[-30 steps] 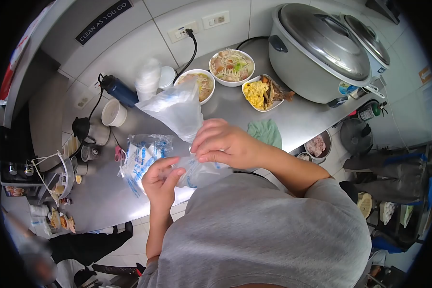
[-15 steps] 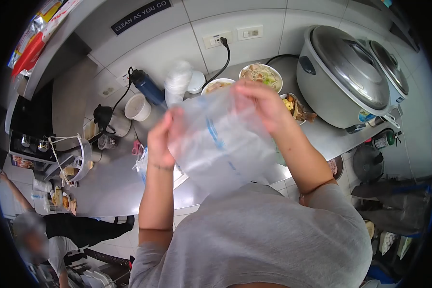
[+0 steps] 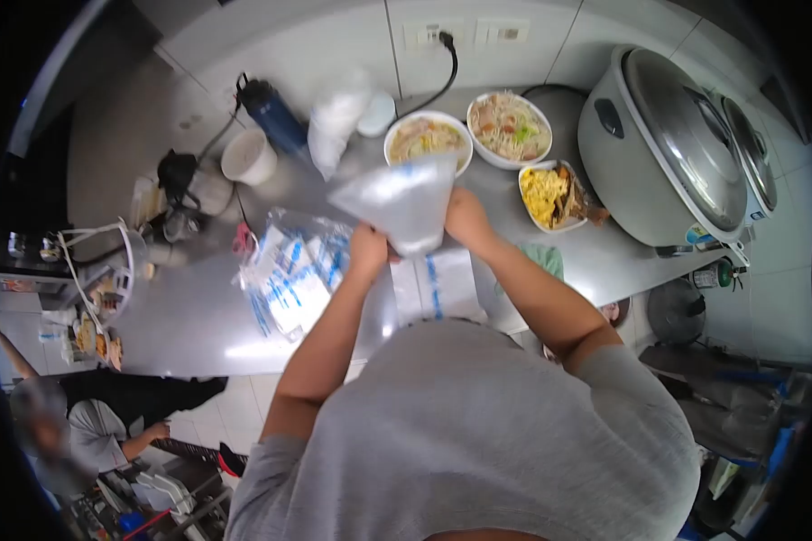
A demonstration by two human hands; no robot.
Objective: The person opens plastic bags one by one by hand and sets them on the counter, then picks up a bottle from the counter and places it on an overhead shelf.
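Note:
A clear plastic bag with blue print spreads wide at its top, between my two hands. My left hand is closed on its lower left side, and my right hand grips its right edge. Under my hands a flat plastic bag with blue lettering lies on the steel counter. Left of it is a heap of more printed plastic bags. Just beyond the held bag stands a bowl of soup-like food, partly covered by the bag's top.
Further right are a bowl of noodles, a bowl with egg and fish, a green cloth and a large rice cooker. A blue bottle and white tub stand back left. Another person is at lower left.
Both hands have come down toward the counter with the plastic bag. Its top has been spread apart, where before it hung flat between my hands. The view has shifted, uncovering the bowls and bags.

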